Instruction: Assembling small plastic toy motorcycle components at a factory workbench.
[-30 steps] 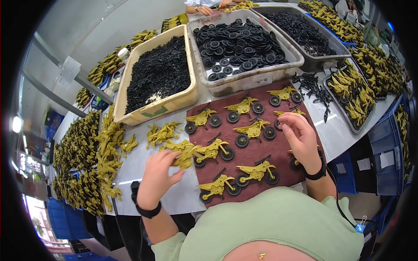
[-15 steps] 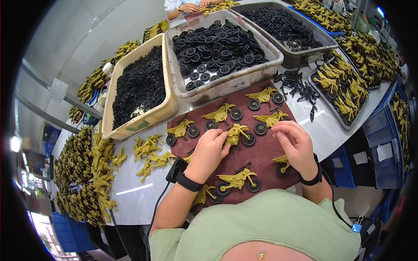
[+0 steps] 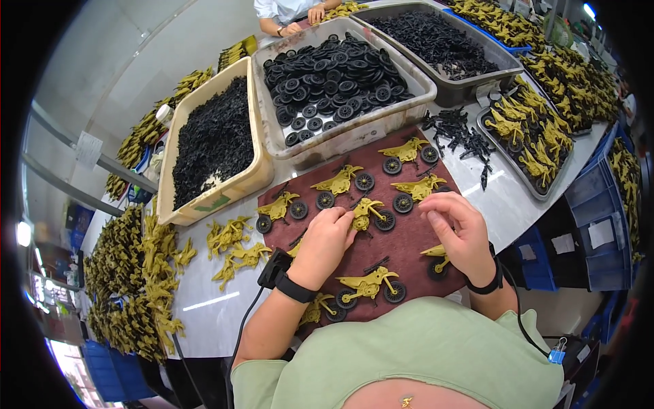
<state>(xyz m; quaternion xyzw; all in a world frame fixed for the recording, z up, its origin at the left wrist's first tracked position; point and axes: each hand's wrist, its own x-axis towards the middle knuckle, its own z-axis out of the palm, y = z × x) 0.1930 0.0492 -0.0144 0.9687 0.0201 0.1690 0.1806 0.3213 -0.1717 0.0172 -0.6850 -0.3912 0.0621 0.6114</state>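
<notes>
Yellow motorcycle body is partly hidden by the left hand.

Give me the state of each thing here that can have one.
Left hand: fingers closed on a bike
Right hand: fingers curled, thumb apart, nothing visibly held
Mat: flat, other bikes on it
Cream bin: open, holding black parts
Wheel bin: open, heaped with wheels
Grey bin: open, holding small dark parts
Tray: piled with yellow parts
</notes>
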